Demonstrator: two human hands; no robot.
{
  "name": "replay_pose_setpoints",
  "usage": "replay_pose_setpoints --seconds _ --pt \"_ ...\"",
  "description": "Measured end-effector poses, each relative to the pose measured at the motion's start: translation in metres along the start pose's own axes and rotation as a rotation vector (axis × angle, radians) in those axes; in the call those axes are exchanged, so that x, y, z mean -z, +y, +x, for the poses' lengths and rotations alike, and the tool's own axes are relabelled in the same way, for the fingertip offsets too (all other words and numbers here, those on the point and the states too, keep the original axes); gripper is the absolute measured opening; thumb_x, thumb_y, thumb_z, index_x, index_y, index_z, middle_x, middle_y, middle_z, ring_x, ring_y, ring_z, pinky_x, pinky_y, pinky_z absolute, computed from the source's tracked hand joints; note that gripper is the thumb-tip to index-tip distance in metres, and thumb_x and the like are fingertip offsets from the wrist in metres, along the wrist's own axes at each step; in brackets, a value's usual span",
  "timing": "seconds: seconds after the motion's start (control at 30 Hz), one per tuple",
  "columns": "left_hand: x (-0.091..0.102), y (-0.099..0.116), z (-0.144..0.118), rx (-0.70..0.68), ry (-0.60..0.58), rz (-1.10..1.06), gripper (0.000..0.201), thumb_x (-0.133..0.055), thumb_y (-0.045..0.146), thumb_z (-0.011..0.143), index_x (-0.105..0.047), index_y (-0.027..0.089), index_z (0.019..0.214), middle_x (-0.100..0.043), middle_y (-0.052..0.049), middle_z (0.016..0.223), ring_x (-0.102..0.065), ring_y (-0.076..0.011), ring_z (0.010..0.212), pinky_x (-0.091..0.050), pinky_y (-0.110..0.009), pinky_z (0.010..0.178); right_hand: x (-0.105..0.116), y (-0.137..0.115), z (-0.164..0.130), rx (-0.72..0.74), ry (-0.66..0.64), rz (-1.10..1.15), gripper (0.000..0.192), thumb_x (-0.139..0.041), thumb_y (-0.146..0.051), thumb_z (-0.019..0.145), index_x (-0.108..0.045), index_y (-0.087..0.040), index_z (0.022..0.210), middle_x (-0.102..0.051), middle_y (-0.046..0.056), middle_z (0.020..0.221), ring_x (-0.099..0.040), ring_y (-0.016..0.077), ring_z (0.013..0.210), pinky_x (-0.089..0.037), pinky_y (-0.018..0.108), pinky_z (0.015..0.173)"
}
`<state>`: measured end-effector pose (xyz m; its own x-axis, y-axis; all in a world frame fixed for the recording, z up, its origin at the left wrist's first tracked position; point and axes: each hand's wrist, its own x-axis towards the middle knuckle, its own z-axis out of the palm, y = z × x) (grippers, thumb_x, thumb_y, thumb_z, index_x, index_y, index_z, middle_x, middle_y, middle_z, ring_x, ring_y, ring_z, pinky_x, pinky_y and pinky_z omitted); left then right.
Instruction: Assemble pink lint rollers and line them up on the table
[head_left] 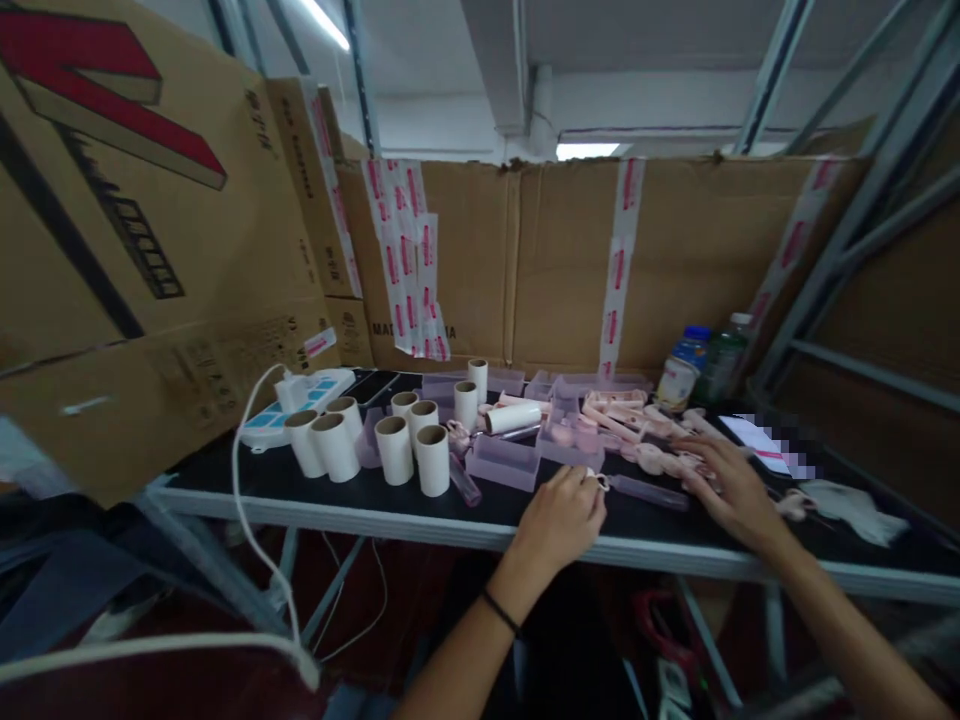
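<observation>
My left hand [562,515] is at the table's front edge, its fingers curled around a small pale ring piece [601,481] whose loop shows past the fingertips; the rest of it is hidden. Just right of it lies a clear purple plastic sleeve [649,492]. My right hand [724,485] reaches over a pile of pale pink plastic parts [652,458], thumb and fingers apart and touching or hovering over them. Behind my left hand sit translucent purple trays [502,464]. White cardboard tubes [433,462] stand upright to the left, and one tube [514,416] lies tilted on the trays.
A power strip [262,430] with a white cable [236,470] is at the left. At the back right stand a blue-capped bottle [681,370] and a green bottle [724,360]. A phone [757,443] and a clear plastic bag [855,510] lie right. Cardboard walls [555,270] enclose the table.
</observation>
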<state>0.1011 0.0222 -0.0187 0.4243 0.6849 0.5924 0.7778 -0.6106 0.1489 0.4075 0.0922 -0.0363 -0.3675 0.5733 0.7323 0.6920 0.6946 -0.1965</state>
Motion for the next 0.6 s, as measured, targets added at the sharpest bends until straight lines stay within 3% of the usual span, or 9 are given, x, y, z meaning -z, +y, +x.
replay_pose_setpoints --seconds 0.6 --pt "0.004 -0.006 0.017 -0.009 0.005 -0.109 0.012 -0.064 0.022 0.101 -0.068 0.015 0.094 -0.071 -0.003 0.096 -0.069 -0.0181 0.092 -0.06 -0.039 0.087 0.005 -0.002 0.013 -0.096 0.275 -0.038 0.019 -0.052 -0.029 0.106 -0.066 -0.02 0.116 -0.07 0.01 0.115 -0.065 0.0274 0.114 -0.052 0.049 0.1"
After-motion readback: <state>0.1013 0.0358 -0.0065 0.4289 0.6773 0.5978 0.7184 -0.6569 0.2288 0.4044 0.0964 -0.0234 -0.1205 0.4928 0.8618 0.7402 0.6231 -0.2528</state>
